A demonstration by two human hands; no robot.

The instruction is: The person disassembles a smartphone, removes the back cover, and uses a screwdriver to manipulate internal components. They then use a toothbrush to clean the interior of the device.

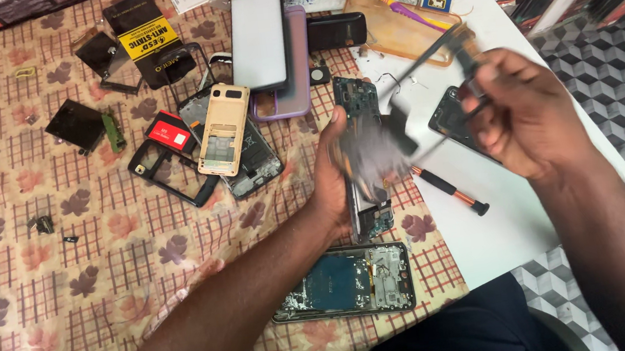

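My left hand (334, 169) grips an opened phone body (358, 107), held upright on its edge over the patterned tablecloth, its circuit board side facing right. My right hand (525, 116) is closed on thin metal tweezers (431, 48) whose tips point toward the phone; a small dark part (400, 128) hangs blurred between the tweezers and the phone. Whether the part is still attached to the phone I cannot tell. A second opened phone (344, 282) with a blue battery lies flat below my left hand.
A screwdriver with an orange tip (451, 191) and a dark phone part (451, 116) lie on the white board at right. Several phone frames, screens and covers (225, 130) are scattered at the upper middle. The table edge (496, 268) runs beside my lap.
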